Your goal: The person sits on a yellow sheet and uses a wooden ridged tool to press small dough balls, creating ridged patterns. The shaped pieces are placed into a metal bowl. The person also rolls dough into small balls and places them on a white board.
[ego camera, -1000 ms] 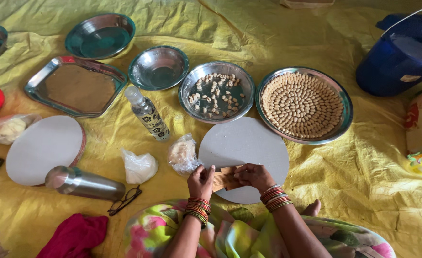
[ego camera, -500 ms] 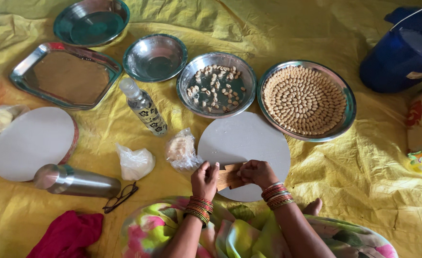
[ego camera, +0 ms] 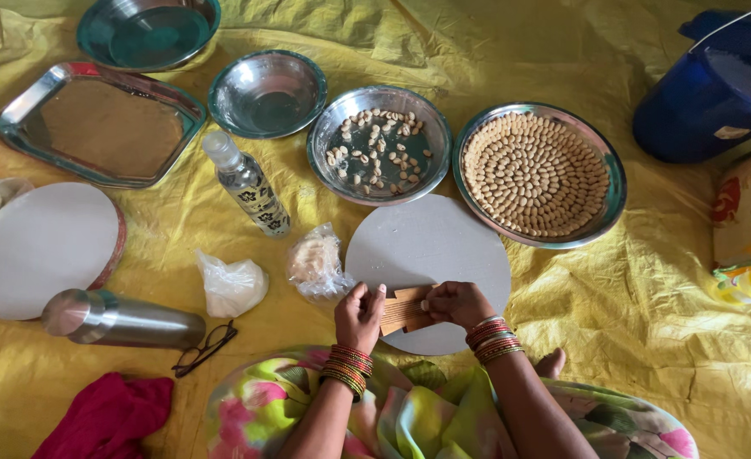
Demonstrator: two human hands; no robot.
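- The left hand (ego camera: 359, 316) was curled, fingers folded in, gripping the left end of a small ridged wooden block (ego camera: 403, 309); stacked red and gold bangles ringed its wrist.
- The right hand (ego camera: 458, 303) was likewise closed over the block's right end, thumb pressed onto its grooved top — whether any dough lay under the thumb could not be told.
- The block sat between both hands, just above the near edge of a round white board (ego camera: 431, 255), smooth and flat, lying on the yellow sheet (ego camera: 630, 306) that covered the floor.
- Just left of the board lay a crumpled clear plastic bag (ego camera: 314, 262) with pale dough inside, and beside it a second, whiter bag (ego camera: 231, 285).
- Nearer the person's knee, a polished steel cylinder (ego camera: 121, 318) lay on its side, with dark-framed glasses (ego camera: 206, 347) next to it and a red cloth (ego camera: 108, 416) below.
- A second round white board (ego camera: 40, 248) rested further left.
- A clear plastic bottle (ego camera: 248, 183) lay tilted between the boards.
- Beyond, a steel bowl (ego camera: 379, 144) held scattered small pale pieces; to its right a steel plate (ego camera: 539, 173) carried the same pieces packed in neat rings.
- Farther back — an empty steel bowl (ego camera: 267, 92), a rectangular steel tray (ego camera: 99, 121) and a deep steel basin (ego camera: 148, 32).
- A blue plastic container (ego camera: 715, 89) stood at the far right.
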